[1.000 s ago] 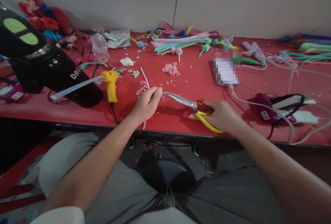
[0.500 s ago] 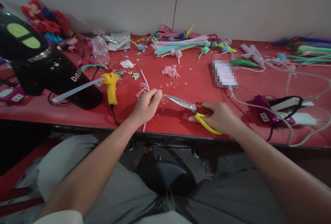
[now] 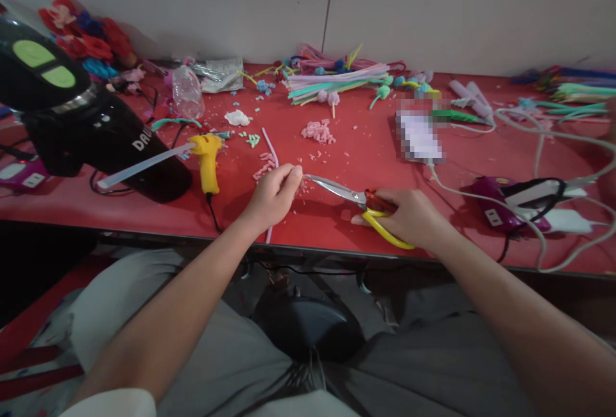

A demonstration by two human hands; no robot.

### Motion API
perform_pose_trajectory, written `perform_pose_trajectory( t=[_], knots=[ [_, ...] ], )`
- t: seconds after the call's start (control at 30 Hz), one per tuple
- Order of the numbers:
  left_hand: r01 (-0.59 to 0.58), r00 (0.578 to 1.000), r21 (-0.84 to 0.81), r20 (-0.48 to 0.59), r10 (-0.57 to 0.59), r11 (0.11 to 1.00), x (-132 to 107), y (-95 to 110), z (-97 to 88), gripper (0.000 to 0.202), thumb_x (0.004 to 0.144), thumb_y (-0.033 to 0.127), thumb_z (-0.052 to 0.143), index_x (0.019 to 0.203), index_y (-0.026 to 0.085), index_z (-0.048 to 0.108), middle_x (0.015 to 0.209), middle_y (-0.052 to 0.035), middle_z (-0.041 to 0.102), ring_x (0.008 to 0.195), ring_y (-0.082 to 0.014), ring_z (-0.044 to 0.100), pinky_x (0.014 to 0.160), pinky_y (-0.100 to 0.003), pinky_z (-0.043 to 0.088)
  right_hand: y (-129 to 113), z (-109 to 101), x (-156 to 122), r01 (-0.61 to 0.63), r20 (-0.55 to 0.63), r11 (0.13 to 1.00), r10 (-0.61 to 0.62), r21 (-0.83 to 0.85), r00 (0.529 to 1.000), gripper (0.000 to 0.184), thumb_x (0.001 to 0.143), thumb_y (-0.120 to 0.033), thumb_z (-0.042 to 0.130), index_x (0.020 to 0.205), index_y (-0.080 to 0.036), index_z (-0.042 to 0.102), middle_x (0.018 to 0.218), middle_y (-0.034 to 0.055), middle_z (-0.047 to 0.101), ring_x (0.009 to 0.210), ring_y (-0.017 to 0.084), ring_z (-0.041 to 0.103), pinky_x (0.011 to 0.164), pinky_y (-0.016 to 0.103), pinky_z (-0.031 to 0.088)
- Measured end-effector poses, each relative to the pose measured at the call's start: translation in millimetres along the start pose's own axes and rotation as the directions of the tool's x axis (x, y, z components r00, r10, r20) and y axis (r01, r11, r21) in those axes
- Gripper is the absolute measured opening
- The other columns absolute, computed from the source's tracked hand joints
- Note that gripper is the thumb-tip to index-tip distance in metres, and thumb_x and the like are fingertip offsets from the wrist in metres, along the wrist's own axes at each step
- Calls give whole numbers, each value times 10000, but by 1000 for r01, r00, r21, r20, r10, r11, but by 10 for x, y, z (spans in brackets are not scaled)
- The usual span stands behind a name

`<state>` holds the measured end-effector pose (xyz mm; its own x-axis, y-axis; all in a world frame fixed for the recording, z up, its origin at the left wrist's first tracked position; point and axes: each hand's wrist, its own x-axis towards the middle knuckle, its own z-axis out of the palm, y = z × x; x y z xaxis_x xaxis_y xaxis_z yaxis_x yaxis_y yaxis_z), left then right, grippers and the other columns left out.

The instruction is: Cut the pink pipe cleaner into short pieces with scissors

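My left hand rests on the red table near its front edge, fingers pinched on a thin pink pipe cleaner that runs under the hand and sticks out below it. My right hand grips the yellow-handled scissors. Their blades are nearly together and point left, with the tips right beside my left fingertips. Small pink cut bits lie just above my left hand.
A yellow glue gun with a glue stick lies left of my hand, beside a large black appliance. A second pink pile, pipe cleaner bundles, a phone, purple power strip and cables cover the rest.
Almost nothing differs; both hands keep their places, and the view shifted slightly.
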<state>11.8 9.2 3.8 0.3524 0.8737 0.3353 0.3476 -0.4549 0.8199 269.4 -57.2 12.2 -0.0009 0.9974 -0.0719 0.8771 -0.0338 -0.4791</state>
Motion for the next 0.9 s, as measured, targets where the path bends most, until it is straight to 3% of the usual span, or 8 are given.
perform_pose_trajectory(
  t=[0.47,0.63,0.73,0.83,0.9],
  knots=[
    [24,998,-10,-52,-24,1000,-6,20,-43,377,988,374,429,675,183,514,576,22,477,571,-111,478,590,-265,372,28,18,10,3,-9,1000,-3,-14,1000,636,626,-843,602,607,-223,465,557,-29,406,532,116,343,491,265,234],
    [76,992,265,-115,-47,961,92,124,-398,349,943,325,486,631,174,526,597,3,550,584,-117,495,573,-267,332,-18,-8,5,24,2,999,-24,-46,1000,636,647,-845,576,606,-226,434,549,-30,417,526,115,332,504,269,239],
    [201,979,487,-139,-151,850,141,100,-590,346,910,366,538,622,176,555,618,-5,596,605,-135,509,588,-271,330,-21,-11,14,23,12,998,-22,-63,1000,624,654,-829,583,608,-226,429,553,-27,433,525,116,346,500,264,247],
    [268,962,595,-129,-239,758,158,28,-640,267,867,377,603,684,183,593,696,-16,655,654,-154,553,642,-278,378,-29,-7,15,4,26,995,-2,-95,1000,600,663,-810,592,619,-228,451,566,-19,471,523,124,383,497,263,260],
    [259,965,605,-138,-222,752,166,-5,-617,191,857,342,613,749,186,605,766,-29,683,702,-162,582,680,-282,409,-58,-9,1,-13,28,991,17,-134,999,569,675,-792,598,652,-233,493,597,-7,525,534,137,438,501,266,273]
  ],
)
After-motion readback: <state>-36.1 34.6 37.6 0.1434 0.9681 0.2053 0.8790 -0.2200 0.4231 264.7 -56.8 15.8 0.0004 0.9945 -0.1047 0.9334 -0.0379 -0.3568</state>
